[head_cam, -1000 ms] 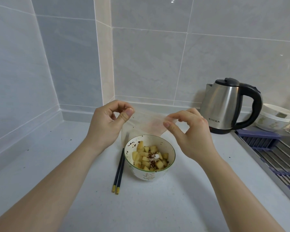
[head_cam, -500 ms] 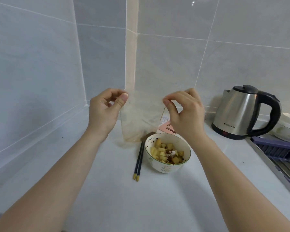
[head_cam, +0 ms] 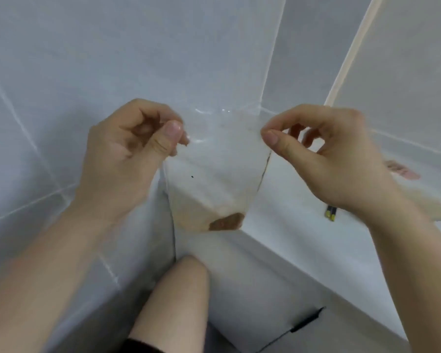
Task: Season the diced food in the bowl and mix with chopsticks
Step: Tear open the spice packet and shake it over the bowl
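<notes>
A clear plastic seasoning bag (head_cam: pixel 214 174) hangs between my hands, with a small clump of reddish-brown seasoning in its lower right corner. My left hand (head_cam: pixel 130 159) pinches the bag's top left corner. My right hand (head_cam: pixel 323 154) pinches the top right corner. The yellow tips of the dark chopsticks (head_cam: pixel 331 214) show on the white counter (head_cam: pixel 290 212), just left of my right wrist. The bowl of diced food is hidden or out of view.
Grey tiled walls (head_cam: pixel 112 47) meet in a corner behind the bag. The counter's front edge runs diagonally down to the right, with white cabinet fronts (head_cam: pixel 265 301) below. My bare knee (head_cam: pixel 178 296) shows under the bag. A pinkish packet (head_cam: pixel 402 170) lies behind my right hand.
The view has swung left and downward, so the bowl and kettle have left the frame. Both hands still pinch the bag, now off the counter's left front edge, above my knee.
</notes>
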